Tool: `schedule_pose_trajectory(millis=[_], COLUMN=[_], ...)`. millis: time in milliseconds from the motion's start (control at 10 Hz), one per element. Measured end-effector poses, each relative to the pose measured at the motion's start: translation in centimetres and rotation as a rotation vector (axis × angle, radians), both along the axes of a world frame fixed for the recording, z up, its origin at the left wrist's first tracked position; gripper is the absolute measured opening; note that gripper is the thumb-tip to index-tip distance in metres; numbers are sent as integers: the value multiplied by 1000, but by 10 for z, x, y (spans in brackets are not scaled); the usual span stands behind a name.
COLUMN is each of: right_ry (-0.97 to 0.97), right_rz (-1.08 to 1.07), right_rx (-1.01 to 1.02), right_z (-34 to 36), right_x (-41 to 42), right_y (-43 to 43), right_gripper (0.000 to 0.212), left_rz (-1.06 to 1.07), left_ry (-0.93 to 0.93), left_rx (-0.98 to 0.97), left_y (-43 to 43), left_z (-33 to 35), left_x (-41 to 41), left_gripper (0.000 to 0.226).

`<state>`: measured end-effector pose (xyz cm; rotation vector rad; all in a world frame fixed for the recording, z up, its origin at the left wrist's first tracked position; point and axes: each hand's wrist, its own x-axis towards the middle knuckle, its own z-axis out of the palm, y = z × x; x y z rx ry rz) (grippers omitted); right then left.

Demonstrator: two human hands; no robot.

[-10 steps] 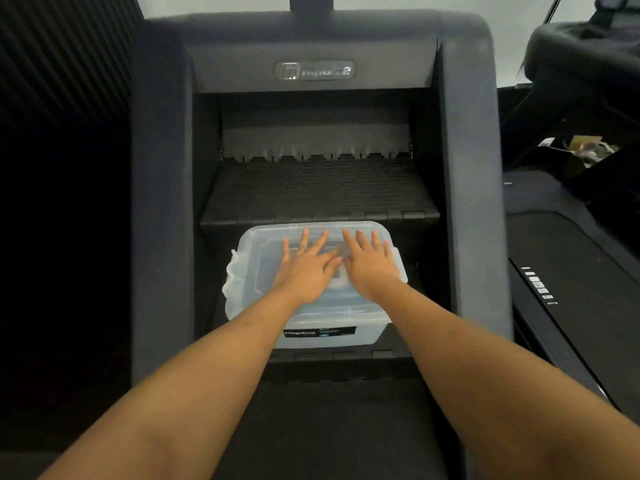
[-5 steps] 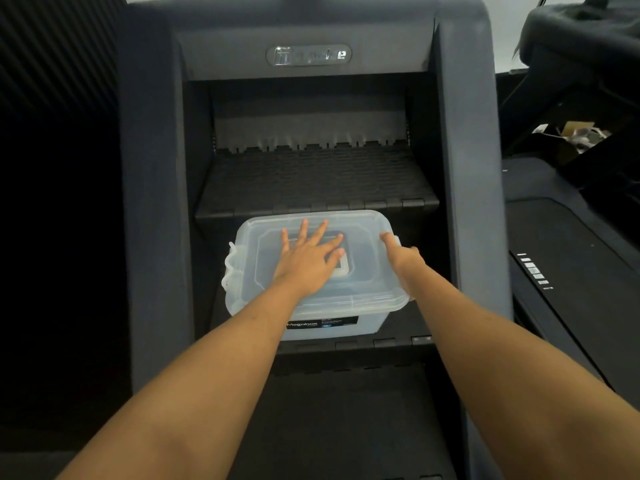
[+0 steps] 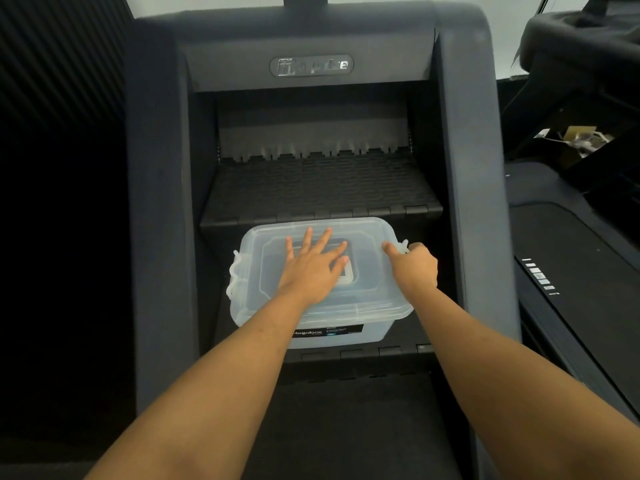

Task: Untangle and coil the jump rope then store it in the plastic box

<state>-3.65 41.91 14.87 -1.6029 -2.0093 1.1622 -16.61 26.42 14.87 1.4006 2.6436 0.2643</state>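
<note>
A translucent plastic box with its lid on sits on a low step of a dark stair machine. My left hand lies flat on the lid with fingers spread. At the box's right side, my right hand curls around the latch, thumb on the lid's edge. The left latch stands out from the box's side. I cannot see the jump rope; the cloudy walls hide whatever is inside.
The stair machine's side walls close in the box on both sides, with a ribbed step just behind it. A treadmill deck lies to the right. Small clutter sits at the far right.
My right hand has left the lid's top and moved to the right side of the box, where it now grips the latch. My left hand stays flat on the lid.
</note>
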Motion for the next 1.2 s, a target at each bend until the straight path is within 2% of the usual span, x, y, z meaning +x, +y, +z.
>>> schedule_pose_trajectory(millis=[100,300,400,700,900,1100,1200], right_ry=[37,-11,-37,-178,-378,-353,-312], right_rz=[-3,12,16,112,311,403,415], right_rx=[-10,17,35,180,384,523,658], right_z=[1,5,7,6,-1,15,39], right_x=[1,0,0,-6,-10,-9,-14], right_y=[0,-2,-5,-9,-8,-9,-7], right_gripper=[58,70,69,51,58,61,67], left_rz=[12,33,35,32,19,-6,11], left_ry=[5,-3,5,7,-8,-123,-116], left_rx=[5,26,30,29,7,-73,-79], left_y=[2,3,3,4,4,4,1], left_z=[-2,-5,-5,-5,-3,11,30], left_x=[1,-1,-1,-1,-3,-8,-17], left_gripper=[56,58,58,58,57,63,66])
